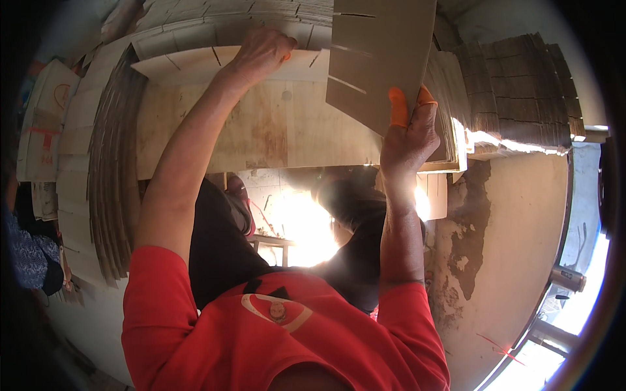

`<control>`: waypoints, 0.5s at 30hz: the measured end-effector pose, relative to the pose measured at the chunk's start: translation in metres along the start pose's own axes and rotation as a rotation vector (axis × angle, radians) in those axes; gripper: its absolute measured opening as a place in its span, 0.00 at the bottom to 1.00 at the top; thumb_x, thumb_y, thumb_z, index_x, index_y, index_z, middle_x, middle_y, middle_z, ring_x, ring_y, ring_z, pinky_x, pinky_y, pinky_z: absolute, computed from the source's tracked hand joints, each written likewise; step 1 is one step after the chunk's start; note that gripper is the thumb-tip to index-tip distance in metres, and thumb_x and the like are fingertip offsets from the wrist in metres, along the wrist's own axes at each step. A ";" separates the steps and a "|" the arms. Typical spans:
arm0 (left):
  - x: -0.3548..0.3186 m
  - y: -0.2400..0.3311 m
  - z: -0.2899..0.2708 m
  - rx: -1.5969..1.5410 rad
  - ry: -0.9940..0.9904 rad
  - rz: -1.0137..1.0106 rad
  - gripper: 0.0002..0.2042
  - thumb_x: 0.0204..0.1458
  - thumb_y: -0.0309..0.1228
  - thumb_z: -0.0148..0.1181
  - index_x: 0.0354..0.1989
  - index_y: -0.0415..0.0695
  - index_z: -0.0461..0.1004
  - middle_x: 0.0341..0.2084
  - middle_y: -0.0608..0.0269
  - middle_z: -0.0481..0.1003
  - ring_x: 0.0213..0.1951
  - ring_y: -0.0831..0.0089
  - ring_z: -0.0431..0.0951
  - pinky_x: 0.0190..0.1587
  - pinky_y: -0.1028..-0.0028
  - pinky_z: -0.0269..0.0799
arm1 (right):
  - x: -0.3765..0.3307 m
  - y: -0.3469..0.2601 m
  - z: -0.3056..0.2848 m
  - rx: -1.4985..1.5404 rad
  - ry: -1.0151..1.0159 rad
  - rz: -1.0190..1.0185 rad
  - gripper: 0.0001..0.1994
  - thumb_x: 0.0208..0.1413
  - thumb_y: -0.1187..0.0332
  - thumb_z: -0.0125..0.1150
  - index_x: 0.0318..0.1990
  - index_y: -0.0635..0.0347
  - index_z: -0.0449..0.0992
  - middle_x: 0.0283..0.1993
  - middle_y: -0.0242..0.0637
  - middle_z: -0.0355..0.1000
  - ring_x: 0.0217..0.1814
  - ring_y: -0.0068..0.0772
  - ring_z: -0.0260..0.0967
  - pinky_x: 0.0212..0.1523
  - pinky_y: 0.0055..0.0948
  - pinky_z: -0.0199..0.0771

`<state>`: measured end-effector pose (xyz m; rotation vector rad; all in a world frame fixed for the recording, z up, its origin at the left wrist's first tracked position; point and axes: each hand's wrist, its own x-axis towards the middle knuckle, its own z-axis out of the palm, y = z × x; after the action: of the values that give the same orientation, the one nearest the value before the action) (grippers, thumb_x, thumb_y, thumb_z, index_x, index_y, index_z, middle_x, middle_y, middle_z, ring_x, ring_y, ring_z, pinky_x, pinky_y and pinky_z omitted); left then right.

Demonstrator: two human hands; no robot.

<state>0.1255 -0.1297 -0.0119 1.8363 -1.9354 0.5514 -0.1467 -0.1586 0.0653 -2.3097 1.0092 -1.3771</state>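
Note:
My right hand (411, 140), with orange finger covers on its thumb and a finger, grips the lower corner of a brown cardboard sheet (381, 58). Slots cut into the sheet's left edge show as light lines. Farther left, my left hand (261, 55) is closed at the upper edge of a long pale slotted cardboard strip (189, 64) above the wooden board (215, 127). A bit of orange shows at its fingers, and its fingertips are partly hidden.
Stacked slotted cardboard (117, 163) stands to the left, and more brown stacks (521, 91) lie at the far right. A white box (47, 124) is at the left edge. Beneath the board are my legs, a small stool (272, 242) and glaring light.

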 end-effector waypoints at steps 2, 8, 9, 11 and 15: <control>0.000 0.010 -0.002 -0.033 -0.080 0.023 0.03 0.37 0.22 0.59 0.20 0.44 0.72 0.21 0.65 0.74 0.30 0.65 0.73 0.30 0.67 0.69 | 0.000 -0.003 -0.001 -0.007 0.002 -0.009 0.14 0.57 0.74 0.57 0.51 0.59 0.69 0.43 0.36 0.74 0.34 0.28 0.74 0.33 0.22 0.73; -0.010 0.053 -0.020 -0.140 0.030 0.109 0.04 0.35 0.21 0.58 0.19 0.43 0.71 0.20 0.64 0.73 0.30 0.66 0.73 0.29 0.68 0.73 | -0.005 -0.005 -0.006 -0.045 -0.030 -0.010 0.15 0.57 0.74 0.58 0.52 0.59 0.68 0.38 0.38 0.75 0.32 0.31 0.75 0.30 0.24 0.73; -0.010 0.058 -0.021 -0.155 0.036 0.118 0.04 0.34 0.21 0.59 0.19 0.43 0.71 0.20 0.64 0.72 0.29 0.66 0.73 0.29 0.68 0.73 | -0.006 -0.007 -0.006 -0.066 -0.033 -0.007 0.15 0.57 0.74 0.58 0.52 0.59 0.68 0.38 0.38 0.75 0.31 0.32 0.75 0.29 0.24 0.73; -0.012 0.068 -0.021 -0.186 0.048 0.134 0.04 0.33 0.21 0.59 0.18 0.42 0.70 0.20 0.63 0.72 0.29 0.65 0.72 0.29 0.68 0.72 | -0.008 -0.008 -0.006 -0.096 -0.035 -0.023 0.15 0.57 0.74 0.57 0.52 0.59 0.68 0.37 0.38 0.75 0.30 0.33 0.75 0.29 0.25 0.73; -0.011 0.094 -0.036 -0.217 0.023 0.158 0.05 0.33 0.22 0.59 0.21 0.41 0.70 0.20 0.61 0.71 0.29 0.65 0.72 0.31 0.68 0.72 | -0.013 0.000 -0.006 -0.122 -0.012 -0.078 0.14 0.57 0.72 0.57 0.51 0.58 0.68 0.38 0.38 0.75 0.28 0.37 0.75 0.27 0.27 0.73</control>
<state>0.0329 -0.0954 0.0119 1.5474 -2.0484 0.3915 -0.1560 -0.1488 0.0594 -2.4664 1.0371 -1.3646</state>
